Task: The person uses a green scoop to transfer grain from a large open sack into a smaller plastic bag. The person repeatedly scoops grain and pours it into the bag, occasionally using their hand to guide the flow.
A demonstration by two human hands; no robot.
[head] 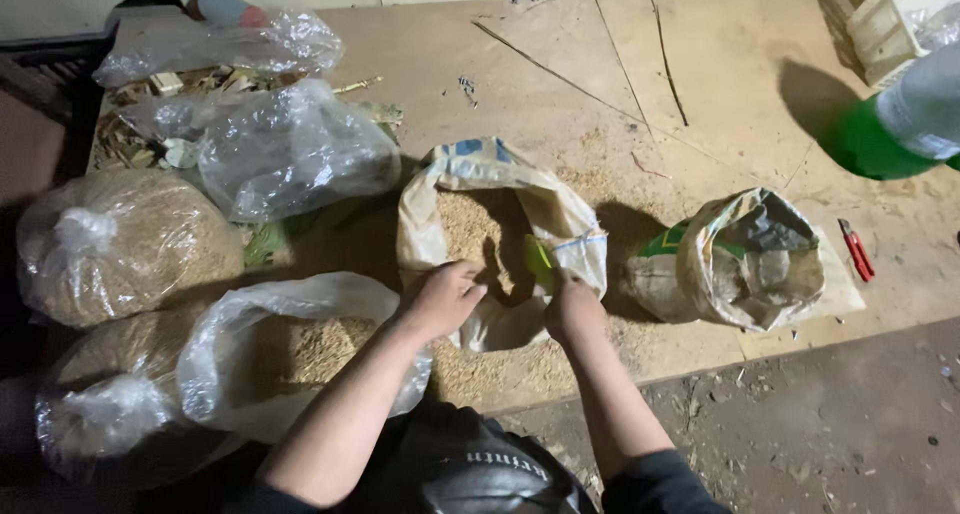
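Note:
A woven sack (560, 209) with its top rolled down stands open on a wooden board, filled with pale sawdust-like grain (468, 229). My left hand (440, 296) grips the sack's near rim on the left side. My right hand (572, 306) is closed around a small yellow-green scoop (538, 261) that dips into the sack's mouth. An open clear plastic bag (290, 349), partly filled with the same pale material, lies just left of my left arm.
Two knotted plastic bags of grain (110, 244) lie at the left, with crumpled clear bags (290, 149) and wood scraps behind. A second, slumped sack (745, 259) sits to the right, red-handled cutters (856, 249) beyond it. A green bottle (890, 124) and white basket (885, 24) stand far right.

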